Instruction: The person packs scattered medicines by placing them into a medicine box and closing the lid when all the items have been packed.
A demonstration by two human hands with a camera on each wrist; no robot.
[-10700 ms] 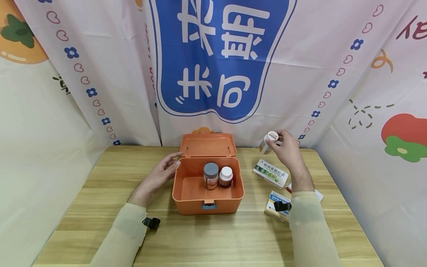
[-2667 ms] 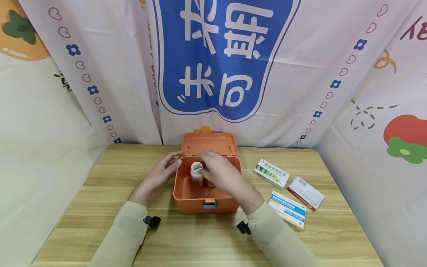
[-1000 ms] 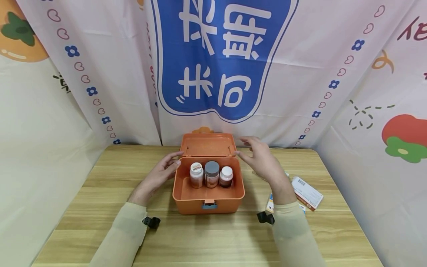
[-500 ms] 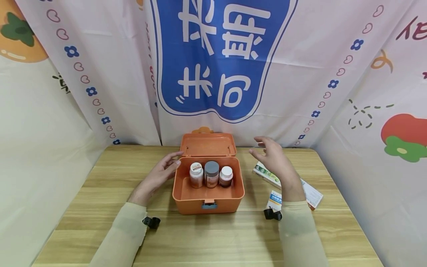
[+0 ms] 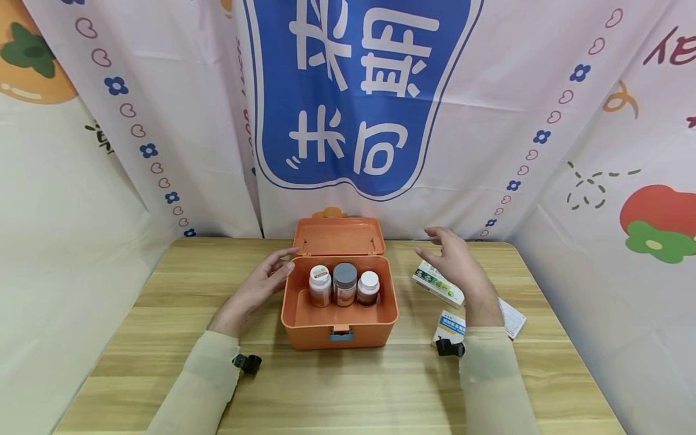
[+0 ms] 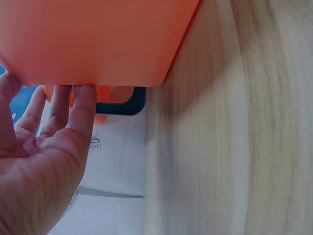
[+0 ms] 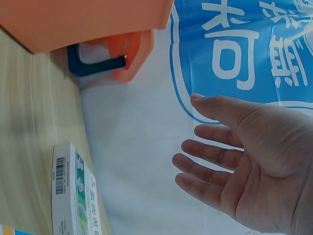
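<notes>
An orange storage box [image 5: 339, 336] stands on the table with its lid [image 5: 339, 235] swung back. Inside, side by side, are a white pill bottle [image 5: 320, 287] at left, a grey-capped jar [image 5: 345, 284] in the middle and a dark brown bottle with a white cap [image 5: 368, 289] at right. My left hand [image 5: 262, 287] rests its fingertips at the box's left back corner, fingers loosely extended. My right hand [image 5: 455, 263] hovers over the table right of the box, fingers spread and holding nothing. It partly covers a white-and-green medicine carton [image 5: 437, 284], also seen in the right wrist view.
A blue-and-white medicine carton [image 5: 449, 327] and a white carton with a red edge [image 5: 513, 318] lie at right, partly hidden by my right arm. Behind the box hangs a printed cloth [image 5: 217, 181]. A dark handle [image 7: 95, 66] shows on the box's side in the right wrist view.
The white pill bottle, earlier in my right hand over the cartons, now stands inside the box. My right hand has let go, risen out and moved right. The left hand has stayed put.
</notes>
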